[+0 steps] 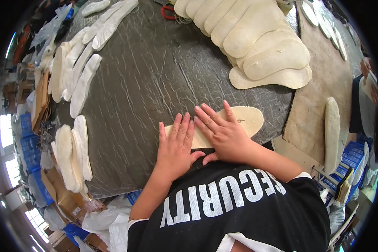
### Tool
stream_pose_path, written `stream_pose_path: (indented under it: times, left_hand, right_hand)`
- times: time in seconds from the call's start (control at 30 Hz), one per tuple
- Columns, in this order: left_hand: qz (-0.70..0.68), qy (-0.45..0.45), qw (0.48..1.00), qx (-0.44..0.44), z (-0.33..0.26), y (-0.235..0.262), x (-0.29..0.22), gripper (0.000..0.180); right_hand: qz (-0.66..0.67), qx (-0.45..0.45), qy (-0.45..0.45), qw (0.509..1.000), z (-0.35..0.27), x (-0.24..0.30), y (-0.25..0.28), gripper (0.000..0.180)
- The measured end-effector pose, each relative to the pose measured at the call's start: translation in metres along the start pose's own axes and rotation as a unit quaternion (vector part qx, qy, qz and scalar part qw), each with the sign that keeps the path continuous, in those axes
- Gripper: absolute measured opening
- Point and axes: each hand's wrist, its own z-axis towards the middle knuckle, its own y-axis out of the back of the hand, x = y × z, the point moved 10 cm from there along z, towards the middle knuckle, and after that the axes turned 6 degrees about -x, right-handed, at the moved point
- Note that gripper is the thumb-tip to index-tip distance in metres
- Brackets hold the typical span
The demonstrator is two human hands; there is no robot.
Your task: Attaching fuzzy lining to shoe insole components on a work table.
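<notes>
Single view: left one of two head-worn fisheyes, upright, unmirrored. Looks steeply down from above wearer's black shirt (248, 224) onto bench (126, 109). Near range: shirt fills much of lower part, fingers (206, 120) lie close to frame centre, bench surface spreads beyond them. Very wide reach: blue crates (29, 145) and bright windows (12, 172) crowd left rim, leaning; straight edges bow; dark vignette rounds corners.

Stacked blue crates (30, 145) and a cardboard box (64, 198) at left, near white plastic bags (106, 221).
</notes>
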Motion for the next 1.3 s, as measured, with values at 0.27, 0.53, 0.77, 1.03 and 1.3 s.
stream_pose_path:
  times: [0.27,0.53,0.77,1.03,1.3]
  left_hand:
    - [-0.054,-0.013,0.998,0.012,0.001,0.001,0.009,0.098]
    - [0.009,-0.02,0.999,-0.039,-0.005,0.005,0.006,0.088]
    - [-0.059,-0.013,0.996,-0.059,0.002,0.024,0.016,0.061]
    - [-0.077,-0.022,0.986,-0.145,-0.003,0.078,-0.002,0.06]
    - [-0.045,-0.088,0.932,-0.348,-0.028,0.117,-0.02,0.044]
  right_hand:
    - [-0.004,-0.01,0.009,1.0,-0.004,-0.005,0.002,0.11]
    - [-0.039,-0.066,-0.052,0.996,-0.021,-0.025,0.012,0.111]
    - [-0.032,-0.079,0.026,0.996,-0.02,-0.009,0.031,0.093]
    - [-0.011,-0.115,0.019,0.993,-0.006,0.002,0.056,0.041]
    - [0.04,0.009,-0.036,0.998,-0.001,0.001,0.064,0.021]
